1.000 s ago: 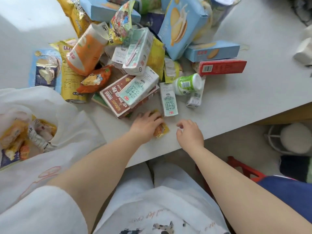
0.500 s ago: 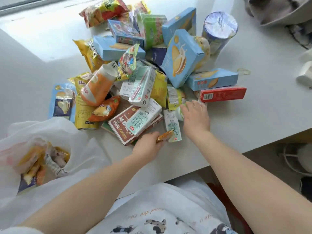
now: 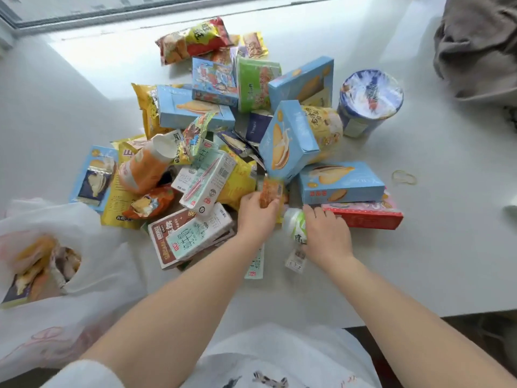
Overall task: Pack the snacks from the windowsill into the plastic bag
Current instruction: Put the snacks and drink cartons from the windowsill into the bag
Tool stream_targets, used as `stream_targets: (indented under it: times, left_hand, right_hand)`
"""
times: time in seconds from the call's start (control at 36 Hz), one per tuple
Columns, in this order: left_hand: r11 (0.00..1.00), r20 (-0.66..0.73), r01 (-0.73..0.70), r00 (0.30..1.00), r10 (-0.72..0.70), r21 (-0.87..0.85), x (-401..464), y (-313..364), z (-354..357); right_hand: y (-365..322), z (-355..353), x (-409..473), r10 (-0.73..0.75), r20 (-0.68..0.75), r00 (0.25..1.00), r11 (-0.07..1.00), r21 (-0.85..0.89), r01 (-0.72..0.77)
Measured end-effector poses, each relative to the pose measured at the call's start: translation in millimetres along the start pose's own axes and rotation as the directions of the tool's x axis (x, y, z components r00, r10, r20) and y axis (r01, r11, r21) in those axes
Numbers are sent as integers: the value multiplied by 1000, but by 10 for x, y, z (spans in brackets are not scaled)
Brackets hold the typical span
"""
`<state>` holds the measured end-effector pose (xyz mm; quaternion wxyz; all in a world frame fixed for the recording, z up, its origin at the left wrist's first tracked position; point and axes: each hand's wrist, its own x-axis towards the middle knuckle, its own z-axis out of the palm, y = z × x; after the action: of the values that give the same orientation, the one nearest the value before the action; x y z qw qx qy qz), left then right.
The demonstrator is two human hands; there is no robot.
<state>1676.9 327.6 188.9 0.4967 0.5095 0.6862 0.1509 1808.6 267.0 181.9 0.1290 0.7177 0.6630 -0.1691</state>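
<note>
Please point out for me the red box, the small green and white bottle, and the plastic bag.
red box (image 3: 363, 218), head view, on its red front face.
small green and white bottle (image 3: 296, 223), head view, on its side, left of the right hand.
plastic bag (image 3: 92, 242), head view, on its white wall beside the opening.

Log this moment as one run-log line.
left hand: holds small orange snack packet | right hand: on green-white bottle | plastic bag: open, partly filled

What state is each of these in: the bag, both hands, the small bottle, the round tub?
Bag: open, some snacks inside.
Left hand: shut on an orange snack.
Right hand: laid on the bottle, grip unclear.
Bottle: lying on its side.
Tub: upright, sealed.
</note>
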Motion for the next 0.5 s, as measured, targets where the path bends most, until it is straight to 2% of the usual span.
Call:
stream_targets:
  times: [0.08,0.19,0.31,0.42,0.5]
  left_hand:
    - [982,21,71,997,-75,176,189,47,254]
    - [921,-57,172,985,-162,350,356,55,502]
    - [837,-60,196,979,-193,511,426,-13,600]
    - [801,-16,195,974,-226,565,519,-29,583]
    - [863,63,189,967,-246,468,522,20,491]
  right_hand:
    - [206,26,-108,59,-46,997,996,70,-55]
    - [435,42,-203,52,13,999,978,201,-54]
    - [546,-55,-271,145,-15,989,903,410,-126]
    - [539,-131,-247,193,-17,981,802,579,-147]
    - [458,-202,-182,223,35,974,665,725,-179]
